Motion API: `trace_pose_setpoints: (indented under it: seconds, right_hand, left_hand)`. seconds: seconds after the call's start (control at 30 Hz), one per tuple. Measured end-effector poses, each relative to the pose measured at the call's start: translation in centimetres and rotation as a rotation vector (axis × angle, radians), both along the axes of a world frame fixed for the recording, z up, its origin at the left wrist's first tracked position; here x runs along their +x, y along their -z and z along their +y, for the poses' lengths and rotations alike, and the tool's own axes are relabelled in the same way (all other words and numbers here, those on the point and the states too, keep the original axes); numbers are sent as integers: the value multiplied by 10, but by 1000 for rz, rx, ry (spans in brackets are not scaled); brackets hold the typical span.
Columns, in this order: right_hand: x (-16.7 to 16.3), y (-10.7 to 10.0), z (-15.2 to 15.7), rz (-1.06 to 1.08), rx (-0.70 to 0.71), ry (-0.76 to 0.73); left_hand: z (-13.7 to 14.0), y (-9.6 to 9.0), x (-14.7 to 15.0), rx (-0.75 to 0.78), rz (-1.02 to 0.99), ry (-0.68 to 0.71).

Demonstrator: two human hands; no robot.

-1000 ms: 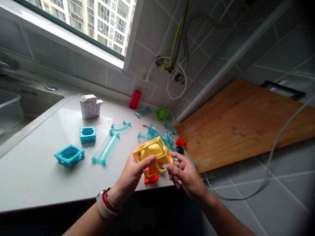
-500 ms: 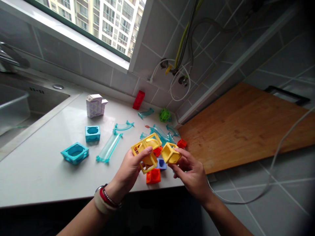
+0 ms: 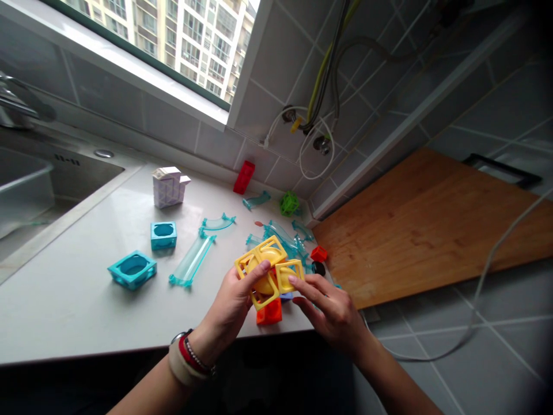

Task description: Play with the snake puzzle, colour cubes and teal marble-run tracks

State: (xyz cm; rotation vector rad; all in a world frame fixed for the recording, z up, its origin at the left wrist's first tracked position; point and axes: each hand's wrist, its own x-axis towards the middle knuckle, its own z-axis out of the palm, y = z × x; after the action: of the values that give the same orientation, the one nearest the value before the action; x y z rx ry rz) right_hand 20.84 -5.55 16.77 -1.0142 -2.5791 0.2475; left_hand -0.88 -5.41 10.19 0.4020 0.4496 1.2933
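my left hand [image 3: 231, 295] grasps yellow frame [image 3: 271, 253] above counter [image 3: 112, 323], near front edge; my right hand [image 3: 336, 305] touches small yellow block [image 3: 283, 278], pinched or not, can't tell.

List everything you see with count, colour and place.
counter: one, white, centre
yellow frame: one, yellow, centre
yellow cube: one, yellow, right of frame
teal blocks: two, teal, left
clear tracks: several, teal, middle and back
orange blocks: at least two, orange, right
violet block: one, violet, below cube, mostly hidden
red block: one, red, back
green block: one, green, back corner
wooden board: one, brown, right
black object: one, black, near board
patterned box: one, lilac and white, back left
sink: one, grey, far left
plastic tub: one, clear, in sink
window: one, white, top left
hoses: several, yellow and grey, top
left hand: one, bare, gripping frame
right hand: one, bare, touching cube
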Motion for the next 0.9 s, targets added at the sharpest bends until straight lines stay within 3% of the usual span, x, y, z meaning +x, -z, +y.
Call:
trace_pose_setpoints:
  seconds: [0.33,0.57,0.77,0.9]
  right_hand:
    - [-13,-2,-2,548,-472,267]
    - [-15,-8,9,669,-748,346]
    - [-16,-7,6,882,-800,407]
    - [-34,5,2,1039,-801,454]
  left_hand:
    - [-2,-1,2,17,71,-32]
    - [-2,5,3,56,212,-98]
    - [3,6,-1,-31,88,-176]
    - [2,5,2,-11,43,-163]
